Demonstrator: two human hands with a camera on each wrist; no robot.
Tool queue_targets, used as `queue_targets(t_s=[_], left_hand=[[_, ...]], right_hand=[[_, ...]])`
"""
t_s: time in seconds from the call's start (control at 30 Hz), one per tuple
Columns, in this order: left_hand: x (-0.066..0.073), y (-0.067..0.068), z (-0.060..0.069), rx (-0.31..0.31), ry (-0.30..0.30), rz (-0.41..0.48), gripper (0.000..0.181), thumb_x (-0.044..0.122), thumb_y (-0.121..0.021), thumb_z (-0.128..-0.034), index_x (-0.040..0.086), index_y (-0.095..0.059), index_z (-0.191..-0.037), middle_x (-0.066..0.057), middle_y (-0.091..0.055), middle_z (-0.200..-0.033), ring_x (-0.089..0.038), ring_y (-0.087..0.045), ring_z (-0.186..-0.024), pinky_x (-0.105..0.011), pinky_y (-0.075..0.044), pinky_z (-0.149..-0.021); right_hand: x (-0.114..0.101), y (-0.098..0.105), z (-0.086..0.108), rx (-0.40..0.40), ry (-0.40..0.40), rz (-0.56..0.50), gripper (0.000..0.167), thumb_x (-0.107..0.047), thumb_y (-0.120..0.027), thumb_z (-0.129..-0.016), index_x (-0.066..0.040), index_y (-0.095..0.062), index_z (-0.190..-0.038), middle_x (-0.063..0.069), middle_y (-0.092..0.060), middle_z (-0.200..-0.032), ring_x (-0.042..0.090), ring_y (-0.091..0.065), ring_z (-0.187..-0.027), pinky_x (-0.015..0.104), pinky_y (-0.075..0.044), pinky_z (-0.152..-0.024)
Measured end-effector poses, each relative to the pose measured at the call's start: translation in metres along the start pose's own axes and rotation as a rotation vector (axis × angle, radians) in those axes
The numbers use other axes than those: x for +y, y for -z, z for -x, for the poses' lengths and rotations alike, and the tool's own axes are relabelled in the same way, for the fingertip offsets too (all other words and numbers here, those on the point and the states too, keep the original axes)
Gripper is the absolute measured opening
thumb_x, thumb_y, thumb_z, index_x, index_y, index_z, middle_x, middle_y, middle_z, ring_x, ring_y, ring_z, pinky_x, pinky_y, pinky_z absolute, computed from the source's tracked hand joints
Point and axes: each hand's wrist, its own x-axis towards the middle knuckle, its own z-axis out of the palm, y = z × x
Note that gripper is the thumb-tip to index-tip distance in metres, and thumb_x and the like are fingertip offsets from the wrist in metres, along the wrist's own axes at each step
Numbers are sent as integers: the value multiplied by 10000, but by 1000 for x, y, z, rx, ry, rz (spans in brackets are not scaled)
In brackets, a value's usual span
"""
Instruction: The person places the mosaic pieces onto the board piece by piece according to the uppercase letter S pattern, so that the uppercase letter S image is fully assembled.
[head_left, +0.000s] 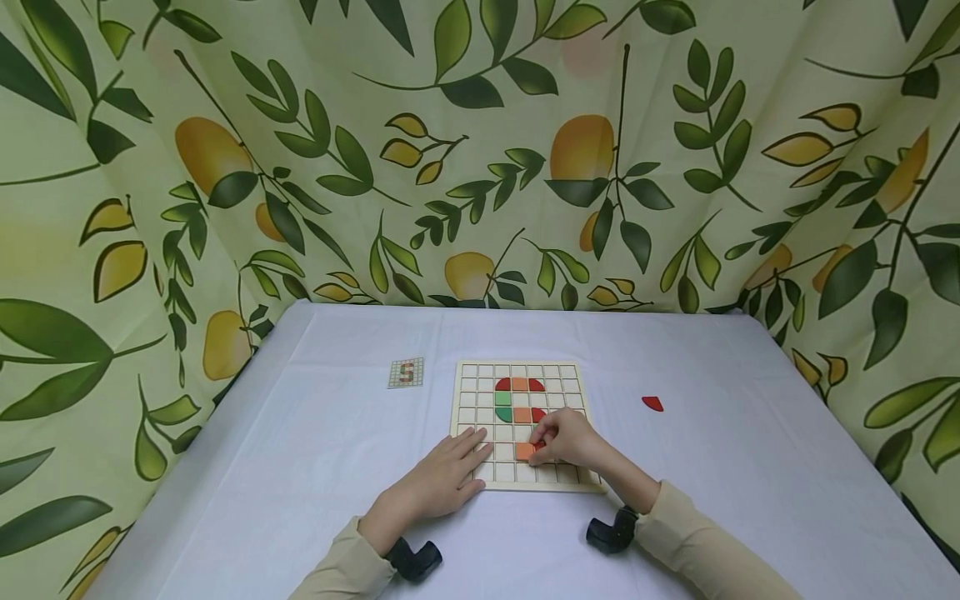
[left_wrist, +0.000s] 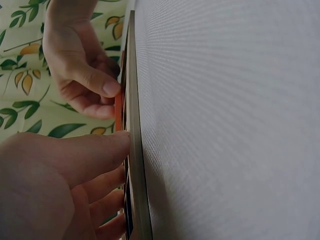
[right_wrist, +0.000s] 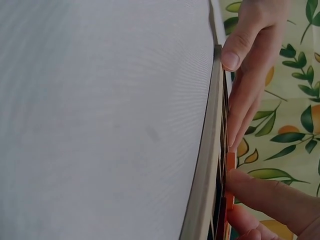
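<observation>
A square wooden grid board (head_left: pixel 465 398) lies on the white tablecloth, with red, orange and green tiles set in its upper middle cells. My left hand (head_left: pixel 442 475) rests with spread fingers on the board's lower left part. Over the lower middle cells, my right hand (head_left: pixel 572 439) pinches an orange square tile (head_left: pixel 524 452) by its right side. That tile (right_wrist: pixel 230 161) stands a little above the frame in the right wrist view. Beside it sits a dark red tile (right_wrist: pixel 222 217), partly covered by my fingers in the head view.
A loose red quarter-round tile (head_left: pixel 652 403) lies on the cloth right of the board. Left of the board is a small pattern card (head_left: pixel 406 372) with a coloured figure on a grid. A leaf-and-fruit curtain (head_left: pixel 480 167) hangs behind the table.
</observation>
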Motion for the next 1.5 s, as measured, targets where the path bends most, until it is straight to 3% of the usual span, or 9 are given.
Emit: queue_targets(t_s=[0.67,0.9,1.5], left_hand=[[0,0,0,4,-1,12,528,307,-488,-992,120,-396,-1477,-64,-306,-1600,-265,-267,-1500,-475,-278,-1211],[0,1,0,3,2,23,528,301,-485,-991,111,-397,-1475,-71,-296,-1604,-268,-256,-1504,-473,-268,-1216],[-1,0,0,6,-5,30,532,291,-488,-987,104,-394,-1476,-78,-301,-1601,-277,-257,-1503,-480,-265,-1216]], right_hand=[[1,-1,-1,13,-20,-6,204,-56,-867,-650,-47,-695,-759,-37,-439,-552,98,-404,-543,194,-303,-502],[4,7,-1,-14,-29,-59,184,-70,-850,-680,-36,-698,-778,-32,-428,-546,103,-396,-532,198,-292,-486],[22,33,6,39,-81,-74,170,-97,-808,-734,-8,-708,-839,-24,-471,-636,125,-429,-657,191,-330,-524]])
